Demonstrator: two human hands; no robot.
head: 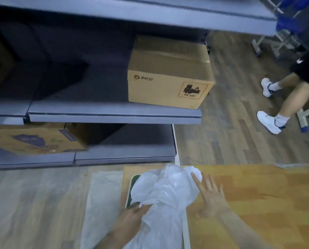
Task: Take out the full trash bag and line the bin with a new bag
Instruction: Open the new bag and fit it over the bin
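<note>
A crumpled white plastic bag (165,191) bulges over the mouth of a small bin whose dark opening and pale rim (132,186) show at its left. My left hand (132,214) grips the bag's lower left folds at the rim. My right hand (209,194) lies flat with fingers spread, its fingertips touching the bag's right side over a wooden tabletop (258,194). A second flat translucent bag (99,203) lies on the floor to the left of the bin.
Grey shelving (114,115) stands ahead with a PICO cardboard box (168,76) on the middle shelf and a printed box (37,139) below. Another person's legs in white shoes (270,121) cross the wood floor at right, near a metal cart (283,33).
</note>
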